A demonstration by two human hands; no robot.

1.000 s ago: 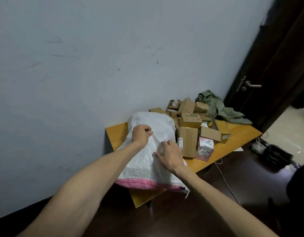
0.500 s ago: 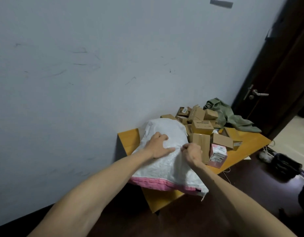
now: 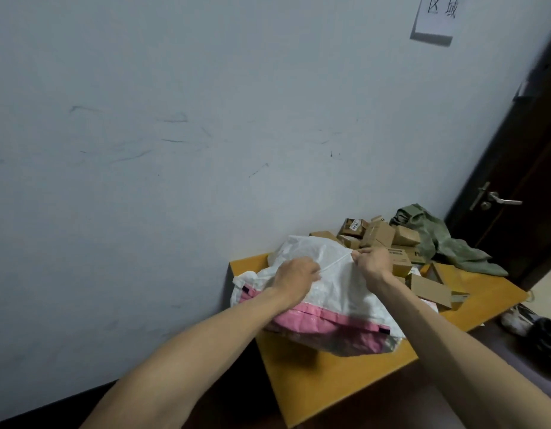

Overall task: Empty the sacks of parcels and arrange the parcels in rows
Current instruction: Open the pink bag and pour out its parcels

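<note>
Resting on the orange table [image 3: 330,385] beside the wall [image 3: 206,119], the white sack [image 3: 345,294] faces bare tabletop at the near edge. The left hand [image 3: 296,274] clenches its fabric; the right hand [image 3: 373,263] pinches a taut cord [image 3: 336,263]. Cardboard parcels [image 3: 379,236] lie heaped behind, toward the door [image 3: 521,181].

Arms extended, left hand [image 3: 296,274] clutching sack [image 3: 339,294], right hand [image 3: 373,262] pinching cord [image 3: 336,262]

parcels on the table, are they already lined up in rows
No, the parcels lie in a jumbled heap on the table behind the white sack.
</note>
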